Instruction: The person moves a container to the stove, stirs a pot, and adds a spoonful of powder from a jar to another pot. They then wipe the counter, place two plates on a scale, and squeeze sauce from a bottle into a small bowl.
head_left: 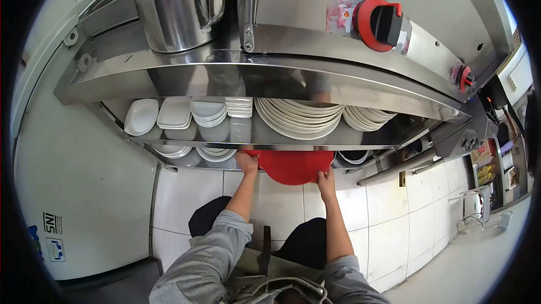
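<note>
A smooth red rounded container juts out from the bottom shelf toward me, its far part hidden under the shelf above. My left hand is closed at its left side, fingers partly hidden beneath the shelf edge. On the front right rim, my right hand grips with the thumb on top. To the left of my left hand sit stacked white plates on the same bottom shelf. Black-rimmed dishes lie just right of the container.
Over my hands runs a steel shelf bearing large round plates, small square dishes and bowls. A steel pitcher stands on the counter above. A white appliance borders the left; white floor tiles lie below.
</note>
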{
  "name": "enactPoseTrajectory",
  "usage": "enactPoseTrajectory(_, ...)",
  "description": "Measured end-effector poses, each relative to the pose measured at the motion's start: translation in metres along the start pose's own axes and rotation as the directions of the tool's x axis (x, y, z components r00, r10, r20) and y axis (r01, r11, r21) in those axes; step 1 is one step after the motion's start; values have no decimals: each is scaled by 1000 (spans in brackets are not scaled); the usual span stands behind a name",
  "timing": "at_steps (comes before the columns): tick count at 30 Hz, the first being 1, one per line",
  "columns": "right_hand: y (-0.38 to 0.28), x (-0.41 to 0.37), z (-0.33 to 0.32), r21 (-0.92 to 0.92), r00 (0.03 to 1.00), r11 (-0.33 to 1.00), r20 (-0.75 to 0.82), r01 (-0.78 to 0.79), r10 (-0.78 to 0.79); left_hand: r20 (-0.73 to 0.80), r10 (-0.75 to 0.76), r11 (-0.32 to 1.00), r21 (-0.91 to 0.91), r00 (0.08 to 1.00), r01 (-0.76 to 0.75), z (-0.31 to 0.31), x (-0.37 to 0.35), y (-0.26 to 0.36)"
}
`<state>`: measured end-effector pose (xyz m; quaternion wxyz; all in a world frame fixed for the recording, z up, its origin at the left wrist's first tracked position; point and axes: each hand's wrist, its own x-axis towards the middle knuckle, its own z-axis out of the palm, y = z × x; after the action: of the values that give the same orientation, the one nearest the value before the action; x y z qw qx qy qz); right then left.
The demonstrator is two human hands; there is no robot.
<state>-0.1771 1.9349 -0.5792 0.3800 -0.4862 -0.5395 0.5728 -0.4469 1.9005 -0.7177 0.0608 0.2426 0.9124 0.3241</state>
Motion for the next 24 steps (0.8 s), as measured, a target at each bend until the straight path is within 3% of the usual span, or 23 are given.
enactPoseTrajectory(4,7,-28,-22,22,997,998,-44,-64,65,100,-143,989,63,985,137,-11,-2,25)
enactPoseTrajectory(6,13,-34,-32,55,993,995,-81,-87,91,-2,-119,991,65,993,119,-13,-7,35)
enactPoseTrajectory(8,14,-50,-41,54,991,994,-91,-91,96,-12,-150,988,23,989,150,4,1,33)
enactPoseTrajectory(10,26,-66,-57,-208,959,977,-267,40,-96,-129,-299,951,47,945,307,11,3,37)
enactPoseTrajectory(11,10,-80,-60,-169,947,985,-307,45,-96,-126,-297,951,45,947,305,11,6,41)
enactPoseTrajectory(14,-29,-134,-80,-26,932,999,-363,-31,19,57,-431,901,78,901,426,-3,15,44)
enactPoseTrajectory(15,-28,-147,-83,6,912,999,-409,33,-28,114,-472,881,96,874,463,-11,19,46)
enactPoseTrajectory(16,-46,-164,-86,-115,914,992,-405,-47,-4,168,-511,860,117,843,497,-19,22,49)
enactPoseTrajectory(17,-48,-176,-90,-102,905,995,-424,-24,-22,270,-571,808,14,776,590,-40,21,58)
enactPoseTrajectory(18,-46,-186,-94,-89,895,996,-444,4,-44,268,-568,810,12,778,587,-26,28,48)
enactPoseTrajectory(19,-43,-196,-102,-71,897,997,-442,-6,-26,305,-404,839,-253,862,482,2,41,26)
enactPoseTrajectory(20,-50,-201,-103,-53,899,998,-438,-15,-9,291,-228,790,-503,929,351,-14,39,33)
enactPoseTrajectory(21,-57,-208,-102,-123,881,992,-471,-11,-48,152,-269,716,-629,951,303,-22,17,44)
enactPoseTrajectory(22,-71,-214,-101,-91,888,996,-459,-25,-19,142,-272,715,-631,952,299,-3,15,37)
enactPoseTrajectory(24,-70,-221,-110,-126,879,992,-476,-26,-38,-163,-190,679,-734,968,9,46,28,12)
